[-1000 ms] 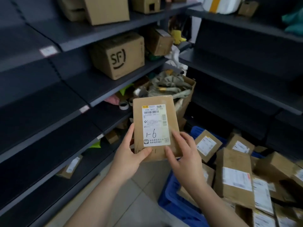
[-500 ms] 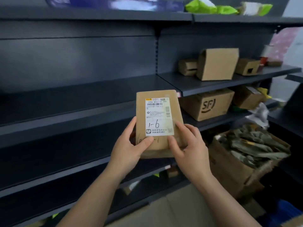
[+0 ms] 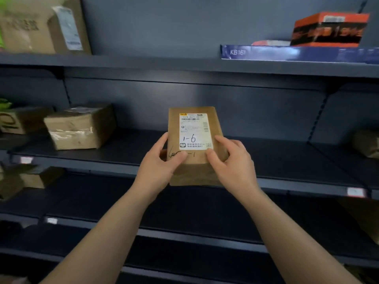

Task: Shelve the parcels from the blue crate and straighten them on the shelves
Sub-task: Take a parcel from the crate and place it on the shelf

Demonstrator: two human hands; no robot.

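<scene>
both hands [image 3: 158,171] [image 3: 235,171] grip parcel [image 3: 192,128] above shelf front edge [image 3: 287,184].

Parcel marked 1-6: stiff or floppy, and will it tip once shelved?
Probably stiff: the parcel shows straight edges though the left hand and right hand grip only its lower end. Likely light, since that end grip holds it up. Being flat, it could tip if stood upright on the shelf.

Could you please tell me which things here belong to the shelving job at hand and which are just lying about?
In the job: parcel marked 1-6, gripped by the left hand and right hand; the dark shelf behind it.
Lying about: taped box on the left; orange box and blue carton above; blurred brown box upper left.
</scene>
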